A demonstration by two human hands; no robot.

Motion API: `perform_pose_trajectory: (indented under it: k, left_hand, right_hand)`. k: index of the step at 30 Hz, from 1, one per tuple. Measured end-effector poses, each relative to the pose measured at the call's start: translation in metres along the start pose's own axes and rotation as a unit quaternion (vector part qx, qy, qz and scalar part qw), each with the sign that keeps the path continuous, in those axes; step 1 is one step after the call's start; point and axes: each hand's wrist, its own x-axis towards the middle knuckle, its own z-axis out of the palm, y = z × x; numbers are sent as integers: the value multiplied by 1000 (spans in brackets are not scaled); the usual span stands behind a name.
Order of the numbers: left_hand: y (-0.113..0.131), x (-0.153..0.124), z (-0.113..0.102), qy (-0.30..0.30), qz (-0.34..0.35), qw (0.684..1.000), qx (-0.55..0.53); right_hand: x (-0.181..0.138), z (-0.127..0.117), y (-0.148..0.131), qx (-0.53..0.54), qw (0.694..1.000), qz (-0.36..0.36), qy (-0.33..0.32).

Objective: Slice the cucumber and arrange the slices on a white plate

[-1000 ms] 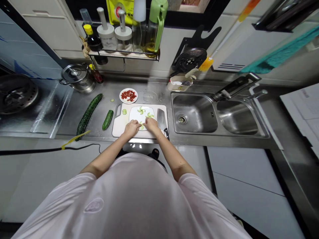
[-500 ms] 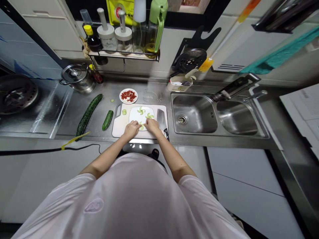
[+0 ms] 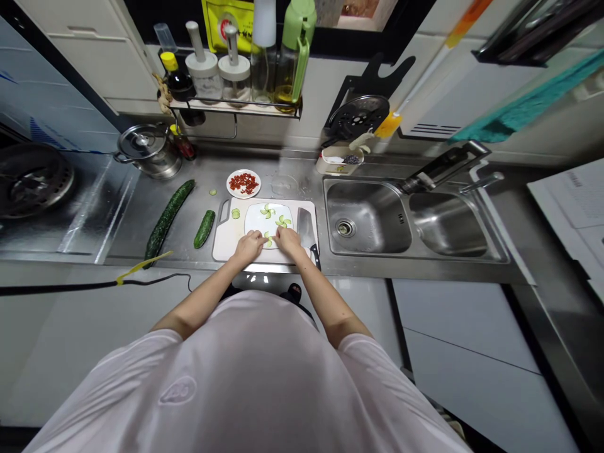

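Note:
A white square plate (image 3: 257, 220) rests on a white cutting board (image 3: 227, 239) on the steel counter. Thin cucumber slices (image 3: 268, 211) lie on the plate in small fan shapes. My left hand (image 3: 248, 245) and my right hand (image 3: 287, 240) meet at the plate's near edge, fingers curled and pinched around a small group of slices (image 3: 268, 238) between them. A cleaver (image 3: 306, 230) lies on the board just right of my right hand. One loose slice (image 3: 235, 214) sits on the board's left part.
Left of the board lie a cut cucumber piece (image 3: 204, 228) and a whole cucumber (image 3: 168, 215). A small dish of red bits (image 3: 243, 183) stands behind the board. A lidded pot (image 3: 147, 148), a condiment rack (image 3: 234, 104) and a double sink (image 3: 410, 223) surround the spot.
Both hands stay at the plate's near edge with only slight finger movement. The camera view has shifted down a little.

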Motion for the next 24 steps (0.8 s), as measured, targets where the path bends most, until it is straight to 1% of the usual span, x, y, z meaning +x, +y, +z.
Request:
perform_pose_trajectory:
  k: [6,12,17,24]
  left_hand:
    - [1,-1,-2,-8,-4,1000,-17]
    - [0,0,-2,-1,5,1000,-19]
    - [1,-1,-5,-12,9,1000,-10]
    - [1,-1,-6,-12,9,1000,-14]
  right_hand:
    - [-6,2,-1,-1,999,-25,31]
    - [-7,5,-3,-10,999,-34,27]
    - [-7,4,-6,-19,999,-29,21]
    - [-9,6,-7,-25,999,-29,25]
